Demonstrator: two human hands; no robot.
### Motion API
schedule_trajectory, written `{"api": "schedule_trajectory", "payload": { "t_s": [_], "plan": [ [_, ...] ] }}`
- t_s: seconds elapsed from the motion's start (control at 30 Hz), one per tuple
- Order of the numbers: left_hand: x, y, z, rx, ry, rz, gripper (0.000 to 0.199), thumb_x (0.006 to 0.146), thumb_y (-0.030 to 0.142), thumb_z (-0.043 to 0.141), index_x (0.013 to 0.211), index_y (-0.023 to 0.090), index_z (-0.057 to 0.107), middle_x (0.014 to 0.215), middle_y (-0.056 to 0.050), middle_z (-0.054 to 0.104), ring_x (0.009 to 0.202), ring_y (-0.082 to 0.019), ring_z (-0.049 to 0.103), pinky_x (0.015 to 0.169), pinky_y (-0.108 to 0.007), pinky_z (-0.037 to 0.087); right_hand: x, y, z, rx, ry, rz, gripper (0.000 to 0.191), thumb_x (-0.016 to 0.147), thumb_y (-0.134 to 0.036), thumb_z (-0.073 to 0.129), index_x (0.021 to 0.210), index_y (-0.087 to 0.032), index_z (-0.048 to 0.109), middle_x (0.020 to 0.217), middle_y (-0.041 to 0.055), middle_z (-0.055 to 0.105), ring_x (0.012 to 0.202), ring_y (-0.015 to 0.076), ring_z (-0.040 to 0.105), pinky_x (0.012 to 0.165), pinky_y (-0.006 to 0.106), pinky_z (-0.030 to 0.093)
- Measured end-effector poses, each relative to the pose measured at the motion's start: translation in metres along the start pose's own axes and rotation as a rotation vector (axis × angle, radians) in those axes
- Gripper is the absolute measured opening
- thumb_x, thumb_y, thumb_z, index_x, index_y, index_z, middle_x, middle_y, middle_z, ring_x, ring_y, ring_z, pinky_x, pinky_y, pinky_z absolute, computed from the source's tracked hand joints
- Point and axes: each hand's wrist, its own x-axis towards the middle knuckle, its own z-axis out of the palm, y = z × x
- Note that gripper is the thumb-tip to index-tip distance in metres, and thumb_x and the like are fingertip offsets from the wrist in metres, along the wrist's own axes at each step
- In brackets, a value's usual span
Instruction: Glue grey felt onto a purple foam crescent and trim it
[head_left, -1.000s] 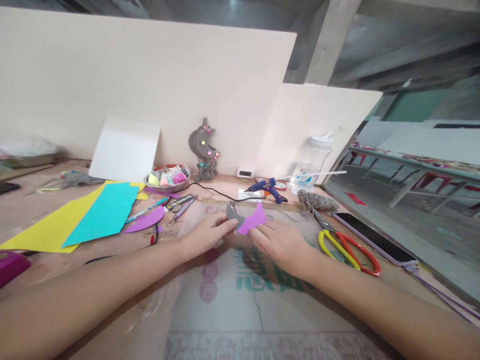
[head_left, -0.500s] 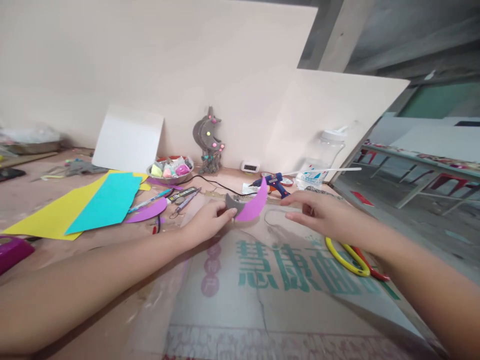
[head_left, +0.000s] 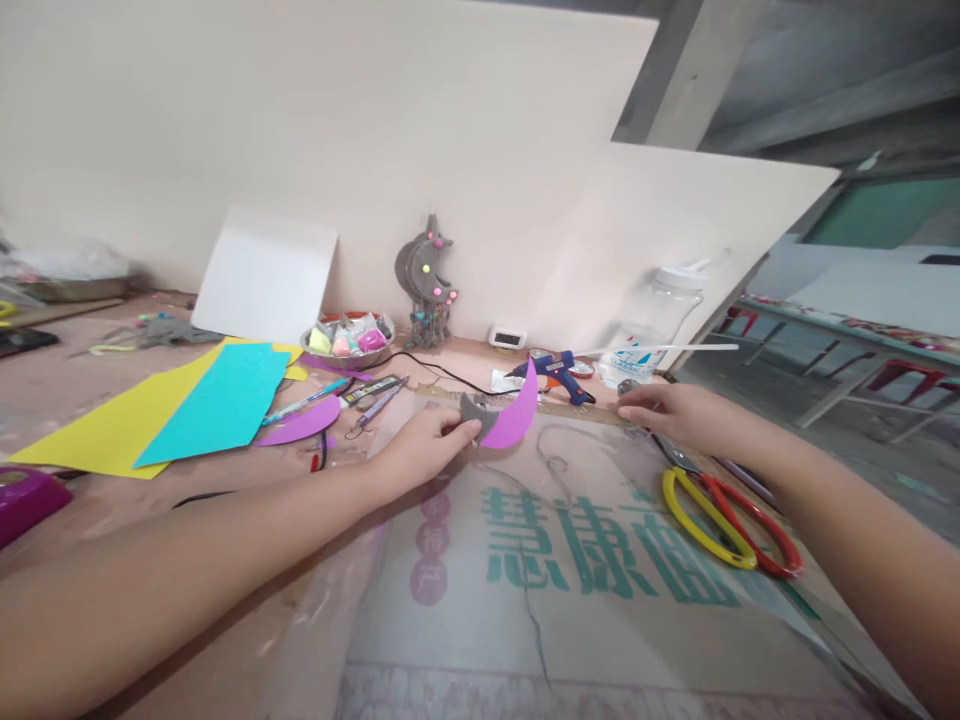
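Between its thumb and fingers, my left hand grips a small grey crescent. A purple crescent joins or overlaps the grey one on its right side. My right hand is closed at the right, its fingertips on a small grey tangled bundle too small to make out. Scissors with yellow and red handles lie below the right wrist. Thin grey thread curls over the printed sheet between and below the hands.
Behind the hands are a blue glue gun, a small white clock and a clear bottle. A grey moon ornament stands by the wall. Left are a bowl of clay, pens, and yellow and cyan sheets.
My right hand has moved right, away from the purple crescent, and its fingers have closed at the grey bundle. More of the scissors shows. My left hand keeps its grip.
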Motion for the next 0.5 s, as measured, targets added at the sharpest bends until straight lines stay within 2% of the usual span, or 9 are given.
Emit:
{"api": "schedule_trajectory", "payload": {
  "t_s": [0.1,0.2,0.27,0.37,0.5],
  "plan": [
    [0.001,-0.002,0.000,-0.036,-0.018,-0.006,0.039,0.086,0.049,0.044,0.064,0.017,0.053,0.060,0.001,0.050,0.059,-0.014,0.047,0.055,-0.026,0.032,0.008,-0.001,0.017,0.066,0.018,0.056,0.049,0.083,-0.049,0.052,0.117,-0.016,0.064,0.107,0.0110,0.071,0.091,0.0269,0.067,0.075,0.035,0.051],
    [0.003,-0.003,0.000,-0.045,-0.026,-0.029,0.040,0.085,0.050,0.046,0.066,0.016,0.056,0.059,0.001,0.050,0.056,-0.014,0.046,0.052,-0.025,0.031,0.021,-0.005,0.036,0.221,0.036,0.095,0.059,0.084,-0.047,0.052,0.132,-0.013,0.052,0.116,0.0129,0.068,0.099,0.0255,0.066,0.085,0.035,0.051],
    [0.003,-0.003,-0.001,-0.058,-0.030,-0.058,0.039,0.084,0.050,0.048,0.067,0.016,0.058,0.057,0.002,0.049,0.052,-0.012,0.044,0.050,-0.025,0.030,0.035,-0.007,0.044,0.243,0.050,0.109,0.059,0.084,-0.042,0.054,0.134,-0.011,0.050,0.118,0.0148,0.067,0.101,0.0257,0.066,0.087,0.035,0.050],
    [0.002,-0.001,-0.001,-0.116,-0.040,-0.084,0.037,0.082,0.049,0.051,0.065,0.016,0.057,0.055,0.004,0.047,0.050,-0.011,0.042,0.048,-0.023,0.030,0.059,-0.011,0.051,0.216,0.088,0.106,0.053,0.081,-0.039,0.059,0.127,-0.012,0.056,0.123,0.0171,0.064,0.104,0.0280,0.064,0.088,0.036,0.049],
    [0.002,-0.001,-0.001,-0.190,-0.054,-0.075,0.034,0.081,0.045,0.055,0.064,0.016,0.054,0.057,0.004,0.047,0.052,-0.010,0.043,0.048,-0.022,0.031,0.085,-0.018,0.057,0.254,0.076,0.093,0.046,0.081,-0.037,0.060,0.119,-0.011,0.060,0.114,0.0149,0.068,0.094,0.0234,0.066,0.079,0.030,0.051]
  ]
}}
